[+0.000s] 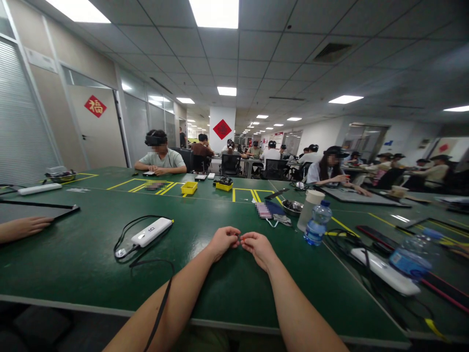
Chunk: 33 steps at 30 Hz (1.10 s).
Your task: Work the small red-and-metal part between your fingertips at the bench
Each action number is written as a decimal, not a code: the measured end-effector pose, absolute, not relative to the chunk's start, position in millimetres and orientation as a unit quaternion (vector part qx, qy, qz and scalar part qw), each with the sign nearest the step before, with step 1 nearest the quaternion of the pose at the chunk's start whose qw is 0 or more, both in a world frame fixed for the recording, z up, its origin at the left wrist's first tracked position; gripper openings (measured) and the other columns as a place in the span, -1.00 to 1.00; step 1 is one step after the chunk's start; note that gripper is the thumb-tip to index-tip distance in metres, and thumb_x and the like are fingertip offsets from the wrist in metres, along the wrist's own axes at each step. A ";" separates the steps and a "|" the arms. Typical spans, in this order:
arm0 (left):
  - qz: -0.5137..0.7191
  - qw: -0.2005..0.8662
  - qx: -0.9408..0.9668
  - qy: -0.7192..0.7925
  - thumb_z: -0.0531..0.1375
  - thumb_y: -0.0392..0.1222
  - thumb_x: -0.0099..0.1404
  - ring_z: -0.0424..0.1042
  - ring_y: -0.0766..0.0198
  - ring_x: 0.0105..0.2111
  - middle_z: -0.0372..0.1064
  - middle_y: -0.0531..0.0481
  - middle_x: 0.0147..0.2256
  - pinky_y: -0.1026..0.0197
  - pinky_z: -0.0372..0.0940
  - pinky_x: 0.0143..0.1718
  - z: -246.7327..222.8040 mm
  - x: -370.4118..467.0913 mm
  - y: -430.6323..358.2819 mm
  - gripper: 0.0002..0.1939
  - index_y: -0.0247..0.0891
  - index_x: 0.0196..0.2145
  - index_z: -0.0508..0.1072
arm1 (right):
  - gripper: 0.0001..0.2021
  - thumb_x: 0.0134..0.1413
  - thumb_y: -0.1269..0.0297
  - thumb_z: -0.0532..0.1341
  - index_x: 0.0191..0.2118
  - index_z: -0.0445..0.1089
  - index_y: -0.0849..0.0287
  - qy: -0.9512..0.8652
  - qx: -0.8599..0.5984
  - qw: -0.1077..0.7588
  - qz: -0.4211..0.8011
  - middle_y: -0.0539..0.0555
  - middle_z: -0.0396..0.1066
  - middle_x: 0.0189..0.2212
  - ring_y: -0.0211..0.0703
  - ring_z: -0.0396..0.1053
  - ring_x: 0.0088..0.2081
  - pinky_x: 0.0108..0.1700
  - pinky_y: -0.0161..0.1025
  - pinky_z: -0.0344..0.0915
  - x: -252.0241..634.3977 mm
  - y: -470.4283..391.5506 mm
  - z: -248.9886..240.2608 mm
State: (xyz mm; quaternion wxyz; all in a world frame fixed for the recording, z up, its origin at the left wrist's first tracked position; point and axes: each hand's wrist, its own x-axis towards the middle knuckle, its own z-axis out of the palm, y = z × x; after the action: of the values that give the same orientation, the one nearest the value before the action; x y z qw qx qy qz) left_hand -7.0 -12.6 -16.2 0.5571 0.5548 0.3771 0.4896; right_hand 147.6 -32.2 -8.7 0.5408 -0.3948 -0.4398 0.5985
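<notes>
My left hand (224,242) and my right hand (257,247) meet fingertip to fingertip just above the green table (205,288). Both are closed in a pinch. Whatever sits between the fingers is too small to make out, though a hint of orange-red shows at the right fingertips. To the left lies a white power bank (152,233) with a black cable. Right of my hands stand a clear water bottle with a blue label (318,224) and a pale tumbler (309,211).
Ahead are a yellow tray (189,187), a second yellow tray (223,186), a metal bowl (293,207) and a grey cloth (282,219). Another bottle (412,256) stands at right. A co-worker's hand (32,227) rests at far left; other people sit across the table.
</notes>
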 end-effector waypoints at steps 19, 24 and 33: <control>0.463 0.593 0.546 0.369 0.21 -0.22 0.10 0.37 0.41 -0.56 0.43 -0.06 -0.46 0.35 0.29 -0.49 -9.1 -12.0 -16.5 -0.76 -0.39 -0.26 0.44 | -0.88 -0.18 0.35 0.27 -0.44 0.45 0.31 -0.414 -0.385 0.545 0.619 0.16 0.48 -0.47 -0.19 0.45 -0.42 -0.31 -0.27 0.38 149.4 -29.2 -8.7; 0.466 0.607 0.536 0.357 0.16 -0.01 0.16 0.40 0.38 -0.52 0.42 -0.09 -0.45 0.35 0.30 -0.50 -8.0 -12.6 -17.1 -0.66 -0.39 -0.28 0.45 | -0.90 -0.18 0.41 0.22 -0.45 0.45 0.31 -0.410 -0.387 0.545 0.621 0.16 0.48 -0.48 -0.18 0.45 -0.42 -0.33 -0.27 0.39 148.9 -29.7 -7.1; 0.474 0.644 0.497 0.337 0.06 0.07 0.24 0.39 0.37 -0.54 0.40 -0.12 -0.43 0.34 0.31 -0.51 -8.6 -12.8 -15.2 -0.57 -0.42 -0.28 0.43 | -0.88 -0.21 0.44 0.18 -0.46 0.45 0.31 -0.413 -0.390 0.540 0.621 0.18 0.49 -0.48 -0.17 0.45 -0.42 -0.33 -0.28 0.39 148.6 -31.1 -5.4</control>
State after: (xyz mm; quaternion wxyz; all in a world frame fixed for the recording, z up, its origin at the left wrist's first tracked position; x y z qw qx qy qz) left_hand -12.8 -15.2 -8.6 0.6436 0.4971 0.3375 0.4741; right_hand 148.6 -31.1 -5.4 0.5400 -0.3900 -0.4126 0.6213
